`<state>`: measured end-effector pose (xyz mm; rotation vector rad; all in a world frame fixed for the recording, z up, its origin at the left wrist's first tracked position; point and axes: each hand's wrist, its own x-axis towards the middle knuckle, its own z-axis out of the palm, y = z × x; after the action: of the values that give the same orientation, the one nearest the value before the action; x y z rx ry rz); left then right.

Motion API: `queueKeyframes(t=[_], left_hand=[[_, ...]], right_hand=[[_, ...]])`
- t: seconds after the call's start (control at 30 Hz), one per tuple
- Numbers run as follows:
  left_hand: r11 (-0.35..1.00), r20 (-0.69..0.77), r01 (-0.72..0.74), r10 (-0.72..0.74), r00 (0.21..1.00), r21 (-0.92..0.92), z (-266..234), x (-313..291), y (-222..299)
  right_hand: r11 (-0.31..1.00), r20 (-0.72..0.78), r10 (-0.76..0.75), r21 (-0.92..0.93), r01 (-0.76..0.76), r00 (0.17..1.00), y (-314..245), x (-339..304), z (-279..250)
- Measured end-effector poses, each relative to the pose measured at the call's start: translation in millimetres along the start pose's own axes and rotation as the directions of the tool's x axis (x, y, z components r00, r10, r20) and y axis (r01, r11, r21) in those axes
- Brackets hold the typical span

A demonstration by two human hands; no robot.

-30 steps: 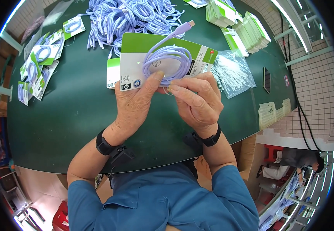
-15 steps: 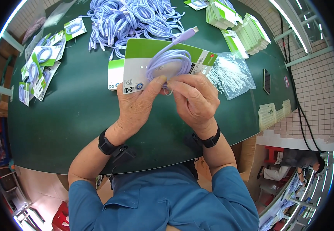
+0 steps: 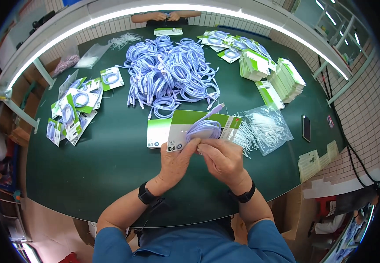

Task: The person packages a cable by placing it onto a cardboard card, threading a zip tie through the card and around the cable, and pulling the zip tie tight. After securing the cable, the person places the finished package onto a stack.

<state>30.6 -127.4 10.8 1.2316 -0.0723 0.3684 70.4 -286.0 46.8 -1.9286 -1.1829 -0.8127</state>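
Note:
My left hand (image 3: 175,168) grips the lower edge of a green and white packaging card (image 3: 179,131), its thumb pressed near the bottom of a coiled lavender cable (image 3: 204,131). The coil lies against the card's face, with one plug (image 3: 217,108) sticking up past the top edge. Close beside that thumb, my right hand (image 3: 226,163) has its fingertips pinched on a thin whitish tie (image 3: 200,151) below the coil; the fingers partly hide it. Behind the held card, a flat stack of similar cards (image 3: 158,132) rests on the dark green table (image 3: 111,179).
A heap of lavender cables (image 3: 168,72) fills the table's middle. Carded cables (image 3: 74,107) lie at left, more at the far right near stacked cards (image 3: 288,81). White cable ties spill from a clear bag (image 3: 269,131); a phone (image 3: 306,128) lies beyond. Someone's hands (image 3: 166,16) work opposite.
The view has tilted up, showing more of the far table and a person opposite. Both hands keep their hold on card and tie, with only a slight shift of the right fingers.

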Motion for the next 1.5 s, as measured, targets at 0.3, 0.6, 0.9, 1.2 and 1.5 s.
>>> queueKeyframes(t=[0.3,0.6,0.9,1.2,1.5], left_hand=[[0.984,0.043,0.033,-0.026,0.999,-0.174,4.2,-0.6,1.5],[0.995,-0.028,0.09,-0.092,0.995,-0.051,-2.8,7.8,0.5],[0.981,0.079,0.071,-0.057,0.995,-0.182,9.3,8.1,19.9],[0.987,0.149,0.079,-0.058,0.987,-0.14,10.9,-5.8,14.1],[0.99,0.216,0.07,-0.041,0.975,-0.126,9.3,-5.4,9.2]], right_hand=[[0.995,0.004,0.095,0.011,-0.095,0.995,0.2,8.4,-5.5],[0.986,-0.03,0.083,0.145,-0.078,0.996,7.7,7.2,-8.7],[0.33,0.129,0.807,0.711,-0.621,0.577,88.3,-30.2,-25.3],[-0.513,0.579,0.365,0.779,-0.361,0.729,63.9,-54.8,16.3],[-0.285,0.48,0.398,0.875,-0.392,0.782,65.9,-67.8,15.6]])
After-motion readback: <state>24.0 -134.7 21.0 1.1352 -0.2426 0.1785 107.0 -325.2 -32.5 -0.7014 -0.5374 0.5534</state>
